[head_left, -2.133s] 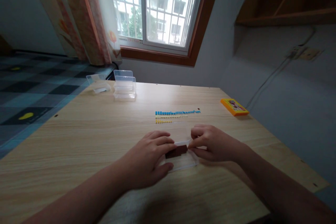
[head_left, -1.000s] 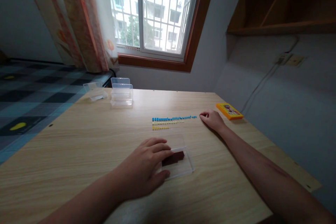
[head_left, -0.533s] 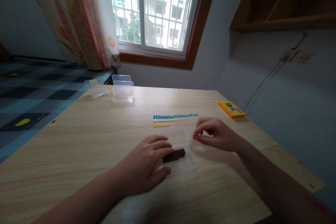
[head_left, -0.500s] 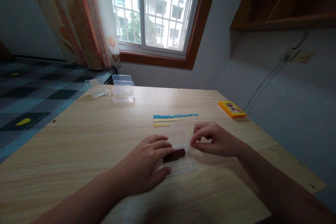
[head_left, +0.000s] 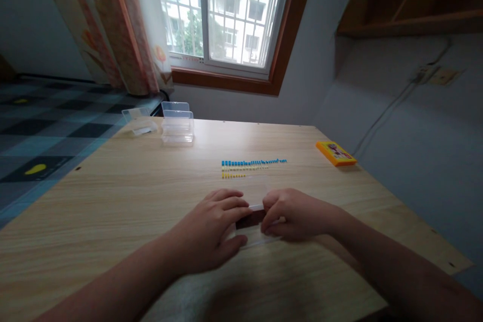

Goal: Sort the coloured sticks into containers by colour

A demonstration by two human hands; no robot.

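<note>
A clear plastic box (head_left: 253,245) with its lid (head_left: 253,188) tipped back lies on the table in front of me. Inside sits a block of dark brown pieces (head_left: 251,218), too blurred to tell apart. My left hand (head_left: 222,224) spans the left end of the box, thumb at the near wall and fingers over the far side, gripping it. My right hand (head_left: 287,214) is at the box's right end, fingers curled in a pinch beside the brown pieces. What lies between those fingertips is hidden.
Beyond the box run rows of tiny blue pieces (head_left: 241,163), pale pieces (head_left: 245,168) and yellow pieces (head_left: 228,176). Open clear boxes (head_left: 177,131) stand at the back left. An orange-yellow case (head_left: 335,154) lies near the table's right edge.
My right hand has moved left and down from beside the box to over its right end, covering part of the brown pieces. My left hand stays on the box.
</note>
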